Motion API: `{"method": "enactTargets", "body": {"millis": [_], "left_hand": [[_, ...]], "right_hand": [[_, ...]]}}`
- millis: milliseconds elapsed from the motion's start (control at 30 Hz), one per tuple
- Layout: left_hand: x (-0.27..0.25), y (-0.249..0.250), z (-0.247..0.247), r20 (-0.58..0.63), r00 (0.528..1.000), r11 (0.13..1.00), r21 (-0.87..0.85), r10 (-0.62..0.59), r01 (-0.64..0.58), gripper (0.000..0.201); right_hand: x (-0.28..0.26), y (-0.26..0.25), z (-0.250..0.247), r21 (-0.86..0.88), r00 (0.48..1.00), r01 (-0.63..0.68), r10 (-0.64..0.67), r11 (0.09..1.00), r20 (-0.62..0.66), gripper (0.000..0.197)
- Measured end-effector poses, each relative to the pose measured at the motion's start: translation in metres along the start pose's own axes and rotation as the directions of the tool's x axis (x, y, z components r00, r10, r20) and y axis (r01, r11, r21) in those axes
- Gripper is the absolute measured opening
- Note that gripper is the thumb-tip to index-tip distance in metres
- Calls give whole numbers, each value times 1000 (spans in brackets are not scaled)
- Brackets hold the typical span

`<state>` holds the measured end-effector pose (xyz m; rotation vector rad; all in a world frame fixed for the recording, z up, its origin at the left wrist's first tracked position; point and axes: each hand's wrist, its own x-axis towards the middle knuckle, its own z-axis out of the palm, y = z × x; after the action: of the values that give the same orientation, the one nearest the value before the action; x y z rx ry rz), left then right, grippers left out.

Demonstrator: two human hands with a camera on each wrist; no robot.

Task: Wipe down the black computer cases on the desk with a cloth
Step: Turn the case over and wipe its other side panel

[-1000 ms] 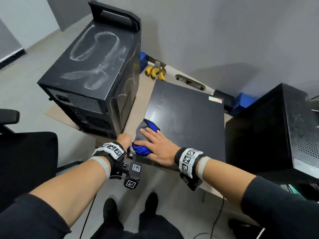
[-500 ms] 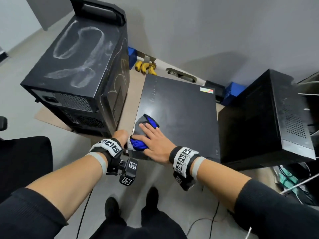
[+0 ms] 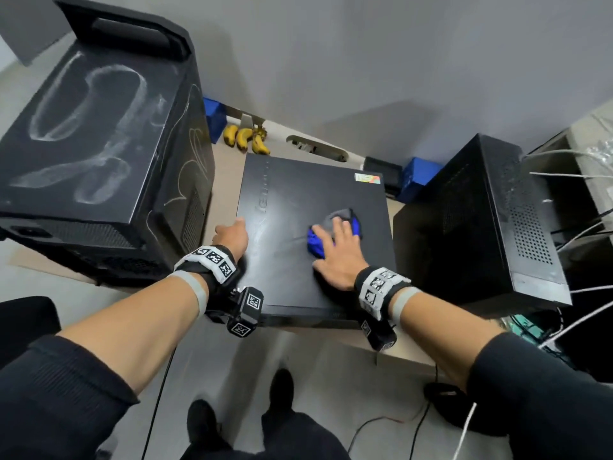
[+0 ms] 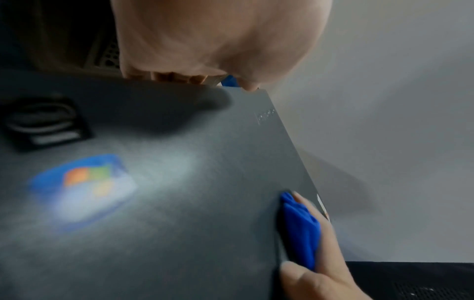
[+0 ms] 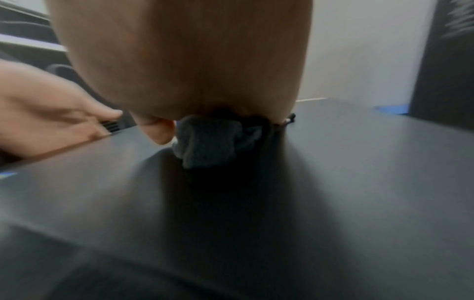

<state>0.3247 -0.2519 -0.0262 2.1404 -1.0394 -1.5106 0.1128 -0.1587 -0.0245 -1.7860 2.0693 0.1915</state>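
A flat black computer case lies on the desk between two upright black cases. My right hand presses a blue and grey cloth onto its top, right of centre, with the fingers straight and spread. In the right wrist view the grey part of the cloth is bunched under the palm. My left hand holds the case's left edge, and in the left wrist view its fingers curl over that edge. A tall case at the left bears white smears on top.
A third black case stands close at the right, with white cables beyond it. Bananas and blue boxes lie along the wall behind. A black chair is at the lower left. Cables run over the floor.
My right hand has slid the cloth from the case's near left corner to right of centre. My left hand has moved farther along the left edge.
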Motion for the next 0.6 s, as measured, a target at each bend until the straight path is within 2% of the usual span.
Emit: {"method": "enactTargets", "body": {"millis": [67,167,200,267,333,467,600], "left_hand": [[-2,10,6,7,1000,999,31,13,-13,71],[1,22,14,12,1000,993,115,24,-25,77],[2,23,16,4,1000,986,164,14,-14,80],[6,24,17,1,1000,971,240,-9,8,82],[8,23,17,20,1000,960,280,-10,4,78],[8,26,19,18,999,906,421,-42,30,78],[12,25,22,7,1000,895,446,-25,20,82]], "right_hand": [[2,-16,5,9,982,179,-180,984,52,80],[30,1,-10,-19,927,366,-362,931,102,75],[44,9,-18,-36,930,361,-356,932,96,75],[85,11,-36,-23,964,262,-260,965,54,74],[124,-8,-46,-45,979,204,-204,978,10,74],[176,-56,-55,-117,951,308,-306,944,38,74],[208,-95,-56,-148,923,380,-385,913,-5,69]]}}
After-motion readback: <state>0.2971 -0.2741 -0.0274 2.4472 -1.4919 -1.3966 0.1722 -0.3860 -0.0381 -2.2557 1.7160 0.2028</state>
